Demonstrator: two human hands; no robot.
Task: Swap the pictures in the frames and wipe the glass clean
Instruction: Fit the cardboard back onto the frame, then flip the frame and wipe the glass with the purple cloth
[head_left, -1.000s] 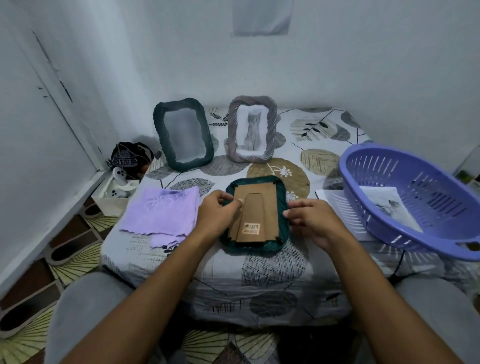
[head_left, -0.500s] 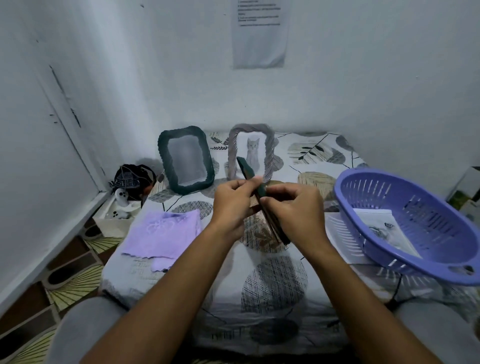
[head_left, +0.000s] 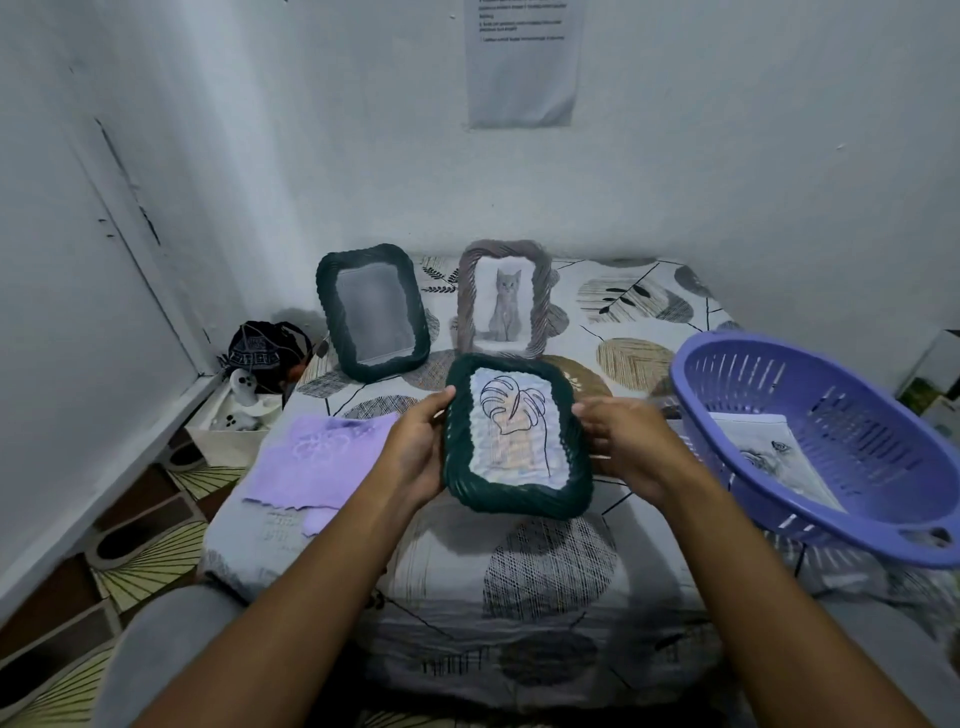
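I hold a dark green frame (head_left: 514, 499) with a leaf line drawing face up above the table, tilted toward me. My left hand (head_left: 415, 452) grips its left edge and my right hand (head_left: 626, 447) grips its right edge. Behind it stand two frames: a dark green frame (head_left: 371, 312) with a blank grey pane at the left, and a grey-brown frame (head_left: 503, 299) with a cat picture at the right. A lilac cloth (head_left: 317, 460) lies flat on the table left of my left hand.
A purple plastic basket (head_left: 841, 441) with printed sheets (head_left: 769, 452) inside sits at the right, tilted over the table edge. The table wears a leaf-patterned cover (head_left: 550, 582). A box with white game controllers (head_left: 241, 402) and a dark bag (head_left: 265, 345) stands at the left wall.
The frame lay face down on the table with its cardboard back up. Both hands lifted it, turned it over, and now its leaf picture faces me.
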